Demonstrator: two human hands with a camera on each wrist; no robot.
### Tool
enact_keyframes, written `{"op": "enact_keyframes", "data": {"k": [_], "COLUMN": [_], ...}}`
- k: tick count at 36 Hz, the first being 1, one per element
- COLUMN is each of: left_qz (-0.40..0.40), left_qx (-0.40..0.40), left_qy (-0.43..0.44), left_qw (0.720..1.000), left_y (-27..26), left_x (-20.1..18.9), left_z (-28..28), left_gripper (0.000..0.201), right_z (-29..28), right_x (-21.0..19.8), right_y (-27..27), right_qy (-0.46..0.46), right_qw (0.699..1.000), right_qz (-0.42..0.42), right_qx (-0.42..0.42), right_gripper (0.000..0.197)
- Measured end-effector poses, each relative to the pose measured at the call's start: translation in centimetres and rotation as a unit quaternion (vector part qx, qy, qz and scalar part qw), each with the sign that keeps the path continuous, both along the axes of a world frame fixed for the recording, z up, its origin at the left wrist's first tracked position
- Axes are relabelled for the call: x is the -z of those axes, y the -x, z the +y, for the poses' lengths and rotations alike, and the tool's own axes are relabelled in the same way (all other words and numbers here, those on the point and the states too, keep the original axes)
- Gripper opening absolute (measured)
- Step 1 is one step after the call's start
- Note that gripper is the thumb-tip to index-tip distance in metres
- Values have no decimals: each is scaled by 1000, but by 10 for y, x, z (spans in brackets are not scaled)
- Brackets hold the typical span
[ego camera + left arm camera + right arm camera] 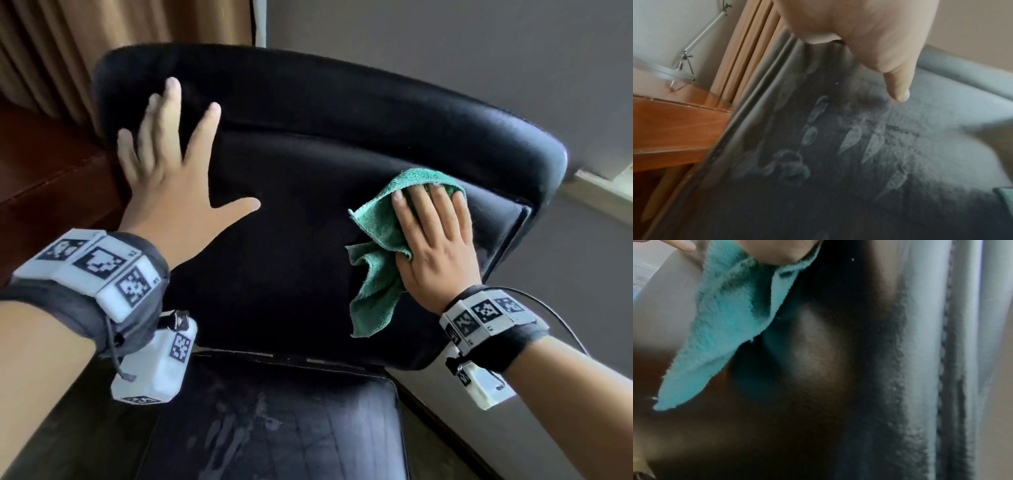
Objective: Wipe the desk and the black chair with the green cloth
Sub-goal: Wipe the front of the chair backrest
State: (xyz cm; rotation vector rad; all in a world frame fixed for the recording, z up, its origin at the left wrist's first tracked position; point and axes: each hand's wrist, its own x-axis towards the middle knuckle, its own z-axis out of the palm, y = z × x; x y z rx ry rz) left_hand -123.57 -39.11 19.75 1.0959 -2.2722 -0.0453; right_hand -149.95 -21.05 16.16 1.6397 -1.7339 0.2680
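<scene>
A black chair [301, 192] fills the head view, its backrest facing me and its seat [274, 428] below. My right hand [435, 233] lies flat with straight fingers on the green cloth [376, 240], pressing it against the right side of the backrest; a loose corner of the cloth [721, 331] hangs down. My left hand [171, 164] is open with fingers spread at the backrest's upper left. In the left wrist view the thumb [898, 84] hovers just over the chair [838, 154], which shows dusty finger marks. The desk [674, 126] edge lies left of the chair.
Brown curtains [85, 51] hang behind the chair at the upper left. A grey wall [445, 41] stands behind and to the right. The reddish wooden desk [44, 178] sits left of the chair. A metal lamp arm [701, 35] stands on it. The seat shows smeared streaks.
</scene>
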Motion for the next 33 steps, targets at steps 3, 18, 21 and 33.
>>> {"op": "enact_keyframes", "data": {"k": [3,18,21,33], "left_qz": [-10,-53,-54,-30], "left_qx": [-6,-59,-62,-42], "left_qy": [2,44,47,41], "left_qw": [1000,996,996,998], "left_y": [1,-22,-24,-23], "left_x": [-10,-30,-31,-25], "left_z": [-2,-23,-23,-26], "left_gripper": [104,129,126,121], "right_z": [-9,-107,-109,-29], "right_x": [-3,-25,-24,0], "right_y": [-9,-114,-115,-5], "right_qy": [-8,-43,-48,15], "right_qw": [1000,994,994,1000], "right_qz": [-8,-41,-50,20], "right_qx": [-2,-94,-90,-14], "right_gripper": [70,73,68,62]}}
